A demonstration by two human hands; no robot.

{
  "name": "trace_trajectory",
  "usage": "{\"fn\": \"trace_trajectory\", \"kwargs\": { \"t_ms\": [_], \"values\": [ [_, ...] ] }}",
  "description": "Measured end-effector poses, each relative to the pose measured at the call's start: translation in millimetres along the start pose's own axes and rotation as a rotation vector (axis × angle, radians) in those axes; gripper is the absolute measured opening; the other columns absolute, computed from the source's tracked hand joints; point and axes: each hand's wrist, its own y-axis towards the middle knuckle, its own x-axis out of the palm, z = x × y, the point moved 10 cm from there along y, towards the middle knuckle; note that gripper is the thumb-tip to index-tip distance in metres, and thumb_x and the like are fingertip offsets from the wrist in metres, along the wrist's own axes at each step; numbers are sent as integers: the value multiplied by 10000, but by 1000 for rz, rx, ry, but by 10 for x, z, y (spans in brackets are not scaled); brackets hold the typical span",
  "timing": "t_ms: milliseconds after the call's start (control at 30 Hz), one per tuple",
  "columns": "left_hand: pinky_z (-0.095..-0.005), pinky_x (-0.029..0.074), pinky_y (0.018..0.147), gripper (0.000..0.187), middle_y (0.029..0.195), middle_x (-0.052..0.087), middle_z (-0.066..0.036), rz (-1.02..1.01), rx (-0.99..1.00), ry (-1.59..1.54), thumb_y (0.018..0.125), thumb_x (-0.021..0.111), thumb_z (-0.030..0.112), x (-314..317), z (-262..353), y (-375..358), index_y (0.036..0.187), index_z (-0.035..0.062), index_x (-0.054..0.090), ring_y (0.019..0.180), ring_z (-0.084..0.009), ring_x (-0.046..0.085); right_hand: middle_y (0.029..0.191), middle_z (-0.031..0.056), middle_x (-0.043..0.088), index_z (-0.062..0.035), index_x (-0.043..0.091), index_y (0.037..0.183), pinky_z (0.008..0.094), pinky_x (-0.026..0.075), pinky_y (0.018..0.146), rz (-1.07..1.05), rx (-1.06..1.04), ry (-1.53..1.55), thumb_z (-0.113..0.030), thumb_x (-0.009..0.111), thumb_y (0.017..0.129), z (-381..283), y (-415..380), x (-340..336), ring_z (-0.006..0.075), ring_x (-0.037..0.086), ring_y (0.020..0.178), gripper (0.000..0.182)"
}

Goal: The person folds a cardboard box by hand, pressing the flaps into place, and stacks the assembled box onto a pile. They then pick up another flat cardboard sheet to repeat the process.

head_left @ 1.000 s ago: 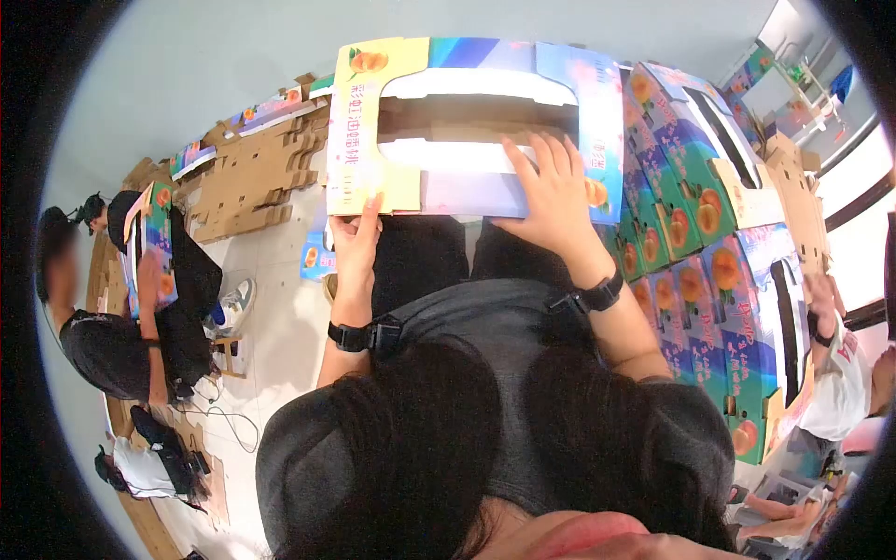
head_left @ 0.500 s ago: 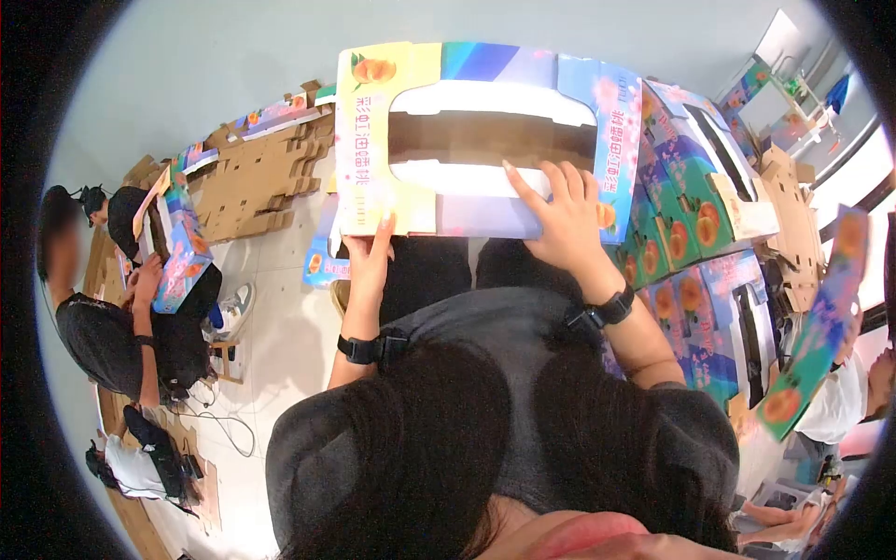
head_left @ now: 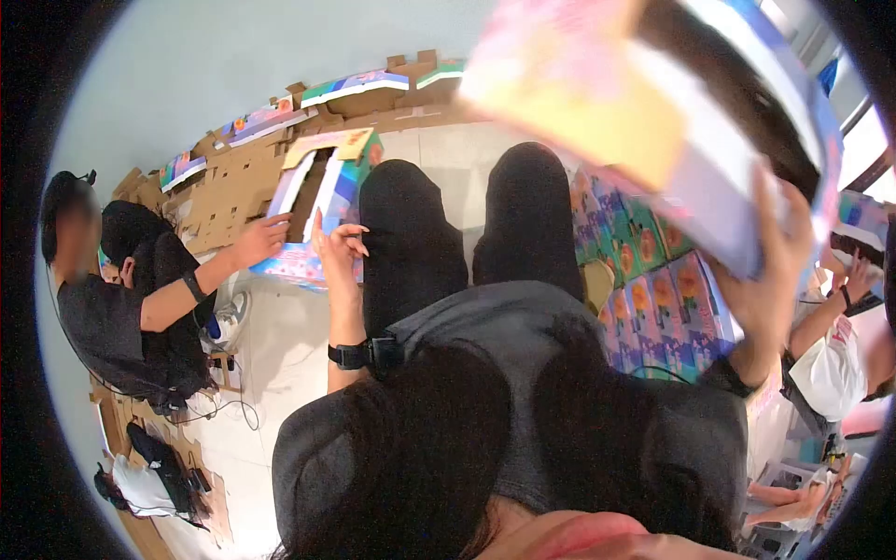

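Observation:
A printed cardboard box (head_left: pixel 579 84) with a long opening in its top is raised at the upper right, tilted and blurred. My right hand (head_left: pixel 770 252) grips its lower edge. My left hand (head_left: pixel 338 247) is free of the raised box, its fingers apart, beside a second printed box (head_left: pixel 322 201) that stands left of my knees. A co-worker's hand (head_left: pixel 261 241) touches the left side of that second box. Whether my left fingertips touch it, I cannot tell.
Several printed boxes (head_left: pixel 653 308) stand in rows to the right of my legs. Flattened cardboard (head_left: pixel 233 191) lies along the wall. A seated co-worker (head_left: pixel 112 317) is at the left, and another person (head_left: pixel 831 373) at the right. Cables (head_left: pixel 247 411) lie on the floor.
The box from in front of me has swung up and right in my right hand. My left hand has let go of it. The co-worker's box has moved from the left to beside my left hand.

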Motion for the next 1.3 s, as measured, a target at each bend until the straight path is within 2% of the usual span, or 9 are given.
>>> {"fn": "trace_trajectory", "kwargs": {
  "t_ms": [67,200,300,467,667,800,1033,1233,1300],
  "values": [
    [-236,422,608,721,951,655,-128,-3,17,32,1062,334,565,79,158,-51,1573,79,186,634,-112,551,1349,201,523,-196,492,1511,447,380,1081,-45,37,-44,-208,892,564,358,-179,-450,376,496,1242,1028],
    [-232,391,639,538,904,630,-75,73,23,100,1081,416,407,151,317,-105,1487,57,368,642,-74,492,1284,152,496,-172,468,1523,392,396,1049,-216,182,-144,8,792,520,920,-735,-1067,334,490,1184,1070],
    [-222,387,638,452,892,619,-56,67,77,165,1075,473,300,216,404,-139,1447,47,428,652,-61,469,1241,136,486,-169,466,1522,386,395,1029,-359,396,-162,37,765,482,1273,-1326,-1278,326,481,1150,1101],
    [-194,378,615,397,830,610,-24,50,117,195,1041,565,195,257,497,-131,1399,45,484,633,-44,448,1206,163,519,-236,507,1492,429,440,1022,-456,604,-246,-15,851,425,1765,-2006,-1091,371,513,1171,1143],
    [-172,330,523,370,764,615,-20,62,165,193,1041,560,159,129,411,-54,1384,37,491,578,-24,439,1166,138,541,-163,540,1466,403,423,1028,-460,700,-40,-23,858,396,2015,-2320,-633,343,527,1126,1125],
    [-166,356,555,353,792,621,-10,76,167,206,1031,575,132,66,344,-31,1368,52,510,597,-23,453,1120,105,562,-141,556,1455,365,429,997,-440,664,87,-13,840,402,2264,-2415,-370,296,536,1096,1097],
    [-168,362,559,345,803,619,6,89,164,239,1023,596,140,62,345,-37,1351,62,526,616,-20,464,1181,138,569,-148,545,1464,387,426,1019,-463,698,44,-26,837,426,2516,-2613,-159,329,539,1135,1085],
    [-174,389,611,368,836,621,-4,-1,234,307,1016,604,165,394,632,-78,1358,54,523,669,-42,501,1316,200,527,-231,527,1479,450,404,1069,-361,563,-347,-32,852,466,1658,-1964,-886,410,499,1248,1083],
    [-210,426,684,395,887,605,-26,-176,265,247,1007,609,141,759,739,-61,1374,41,502,767,-71,538,1346,205,513,-241,513,1490,456,407,1063,-260,417,-510,-26,854,519,1314,-1656,-1110,408,486,1271,1051]
  ]
}}
